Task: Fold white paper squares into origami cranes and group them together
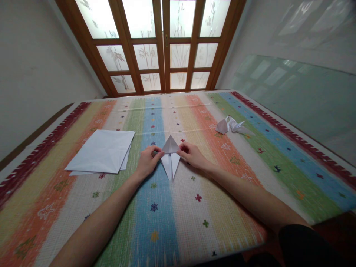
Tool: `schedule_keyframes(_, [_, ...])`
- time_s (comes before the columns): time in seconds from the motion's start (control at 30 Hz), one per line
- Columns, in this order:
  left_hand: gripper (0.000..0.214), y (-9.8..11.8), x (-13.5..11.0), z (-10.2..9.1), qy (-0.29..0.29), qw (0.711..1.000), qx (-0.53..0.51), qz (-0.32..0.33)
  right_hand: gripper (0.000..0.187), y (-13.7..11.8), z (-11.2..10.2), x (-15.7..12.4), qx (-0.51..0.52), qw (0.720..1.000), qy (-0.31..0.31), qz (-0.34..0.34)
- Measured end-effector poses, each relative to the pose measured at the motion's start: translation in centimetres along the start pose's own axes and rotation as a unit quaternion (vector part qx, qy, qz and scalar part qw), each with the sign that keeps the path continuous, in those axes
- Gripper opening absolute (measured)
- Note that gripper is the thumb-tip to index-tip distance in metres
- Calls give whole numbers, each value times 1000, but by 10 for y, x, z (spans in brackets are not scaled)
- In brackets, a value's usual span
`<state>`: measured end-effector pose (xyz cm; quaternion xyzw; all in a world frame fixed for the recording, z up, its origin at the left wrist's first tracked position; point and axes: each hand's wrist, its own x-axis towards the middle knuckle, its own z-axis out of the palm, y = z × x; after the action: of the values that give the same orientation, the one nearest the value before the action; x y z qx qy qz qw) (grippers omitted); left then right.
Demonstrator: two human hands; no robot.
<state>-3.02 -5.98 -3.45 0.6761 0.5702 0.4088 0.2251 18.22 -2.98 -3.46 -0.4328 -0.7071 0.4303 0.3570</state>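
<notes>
A white folded origami paper point(170, 159) lies on the striped tablecloth in front of me, kite-shaped, with one point away from me and two narrow flaps side by side toward me. My left hand point(148, 160) pinches its left corner between thumb and forefinger. At the right corner, my right hand point(191, 154) grips the paper the same way. A crease crosses the sheet between the two hands. To the left of my left hand rests a stack of white square paper sheets point(102, 150).
Finished-looking folded paper cranes point(233, 125) sit at the right rear of the tablecloth point(155, 215). Wooden doors point(164, 55) with frosted panes stand beyond the table. A pale glass panel point(294, 100) leans along the right wall.
</notes>
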Motion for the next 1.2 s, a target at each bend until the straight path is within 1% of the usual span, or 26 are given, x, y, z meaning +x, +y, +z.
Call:
schedule_keyframes(0.07, [18,4,-1,1,20,998,-58,-21,13,0,0,1,88,996,16,17])
schedule_keyframes(0.17, [17,10,-3,2,50,993,-104,-34,19,-1,3,1,188,980,24,54])
schedule_keyframes(0.23, [16,11,-4,2,60,990,-125,-39,22,-2,5,0,229,971,18,70])
schedule_keyframes(0.33, [14,11,-3,4,73,982,-170,-27,23,-4,6,0,264,962,28,70])
schedule_keyframes(0.43, [15,10,-1,6,76,967,-243,-24,23,-6,5,0,269,960,45,61])
schedule_keyframes(0.53, [19,10,-1,7,50,954,-289,-64,23,-8,3,0,275,959,45,59])
schedule_keyframes(0.6, [18,11,-2,7,42,956,-278,-86,23,-9,3,-1,277,958,41,58])
schedule_keyframes(0.67, [17,13,-3,7,50,961,-254,-96,23,-10,3,-1,273,960,41,57])
schedule_keyframes(0.77, [16,16,-5,6,59,966,-231,-97,23,-10,3,-2,266,962,41,53])
schedule_keyframes(0.9, [17,20,-6,6,61,967,-232,-89,23,-9,4,-2,260,963,50,42])
schedule_keyframes(1.07, [20,23,-7,7,80,969,-219,-85,25,-10,5,-2,246,967,54,47])
schedule_keyframes(1.2, [22,23,-7,9,96,966,-218,-98,27,-11,7,-3,252,964,65,59])
